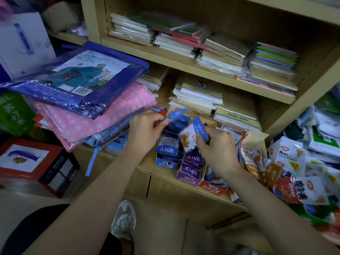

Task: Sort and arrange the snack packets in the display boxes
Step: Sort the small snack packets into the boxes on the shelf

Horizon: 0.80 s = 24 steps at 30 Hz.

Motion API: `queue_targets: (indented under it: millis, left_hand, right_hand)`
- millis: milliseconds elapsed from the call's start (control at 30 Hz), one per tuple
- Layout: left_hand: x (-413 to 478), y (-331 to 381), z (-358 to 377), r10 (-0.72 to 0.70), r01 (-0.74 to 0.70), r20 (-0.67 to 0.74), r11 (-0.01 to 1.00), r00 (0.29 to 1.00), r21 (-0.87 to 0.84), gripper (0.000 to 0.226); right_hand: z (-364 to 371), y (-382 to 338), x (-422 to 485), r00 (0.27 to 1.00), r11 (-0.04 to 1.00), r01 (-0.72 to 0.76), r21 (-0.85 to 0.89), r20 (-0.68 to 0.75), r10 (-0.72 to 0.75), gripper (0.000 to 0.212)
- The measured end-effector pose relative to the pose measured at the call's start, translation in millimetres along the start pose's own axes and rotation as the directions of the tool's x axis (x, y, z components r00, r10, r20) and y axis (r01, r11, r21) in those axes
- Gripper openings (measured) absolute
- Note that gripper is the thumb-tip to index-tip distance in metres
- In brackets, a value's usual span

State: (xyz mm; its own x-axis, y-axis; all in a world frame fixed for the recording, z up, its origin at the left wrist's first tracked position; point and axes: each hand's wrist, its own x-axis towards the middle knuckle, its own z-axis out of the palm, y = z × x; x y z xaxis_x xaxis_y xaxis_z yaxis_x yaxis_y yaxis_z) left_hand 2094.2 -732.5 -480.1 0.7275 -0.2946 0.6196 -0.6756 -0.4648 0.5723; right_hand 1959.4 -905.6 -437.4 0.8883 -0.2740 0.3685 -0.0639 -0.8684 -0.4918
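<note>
Sorting by colour, seemingly: left hand (145, 130) pinches a blue foil packet (175, 115) above the blue cardboard box (166, 162) at the wooden shelf (145, 167) edge; right hand (218, 150) clamps white-and-blue packets (191, 138).

shelf ledge (149, 172): wooden, fronted by cabinet doors below | front: blue display box (166, 162), purple display box (189, 176) and red display box (213, 187) are set side by side | left: stack of wrapped packs (88, 122) is laid flat | right: loose snack packets (294, 172) are heaped | behind boxes: paper pads (198, 97) are stacked | upper shelf board (165, 52): notebook stacks (184, 41) are laid flat
</note>
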Motion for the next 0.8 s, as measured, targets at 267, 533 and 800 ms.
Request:
queue_targets:
  millis: [267, 533, 800]
  left_hand:
    - [-6, 5, 0, -0.151, 0.161, -0.148, 0.985, 0.977, 0.06, 0.019]
    - [-11, 4, 16, -0.21, 0.211, -0.014, 0.973, 0.978, 0.099, 0.018]
    - [-12, 13, 4, -0.271, 0.259, 0.186, 0.962, 0.944, 0.09, 0.046]
  right_hand:
    - [3, -5, 8, 0.987, 0.995, -0.032, -0.099, -0.162, 0.015, 0.049]
    - [21, -13, 25, 0.994, 0.971, 0.02, -0.238, -0.102, -0.045, 0.033]
    - [37, -2, 26, 0.998, 0.921, 0.059, -0.385, -0.007, -0.066, 0.016]
